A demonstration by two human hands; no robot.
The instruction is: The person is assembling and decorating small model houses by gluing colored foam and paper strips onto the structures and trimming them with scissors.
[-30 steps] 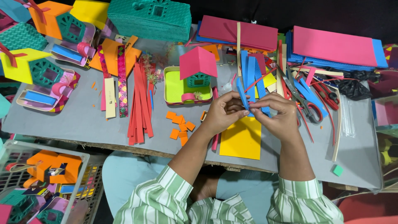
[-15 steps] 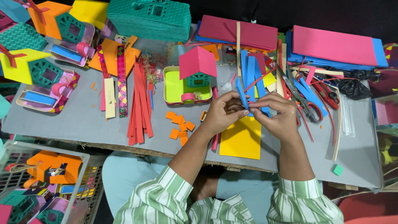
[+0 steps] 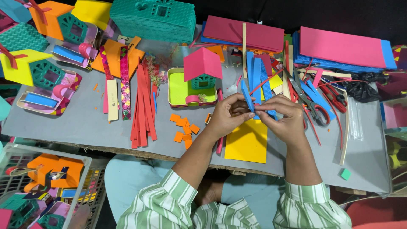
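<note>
We are pinching a blue strip [image 3: 247,94] between both hands, left hand [image 3: 229,115] and right hand [image 3: 283,116] meeting fingertip to fingertip above the yellow sheet [image 3: 247,143] on the tabletop [image 3: 85,127], scissors [image 3: 311,105] just right.

sheet [image 3: 247,142] under hands, scissors [image 3: 311,106] right, house [image 3: 202,72] left

Left hand [image 3: 227,115] and right hand [image 3: 283,116] met above the grey table [image 3: 85,123], fingertips pinching a blue foam strip [image 3: 247,96] between them, directly over a yellow sheet [image 3: 247,142] at the table's near edge. Just left of the hands lay small orange squares [image 3: 183,127], a bundle of red strips [image 3: 143,104], and a model house with a pink roof on a lime tray [image 3: 196,80]. Scissors with red handles [image 3: 316,111] lay right of the hands; pink and blue foam sheets [image 3: 339,48] were stacked at the far edge.
</note>
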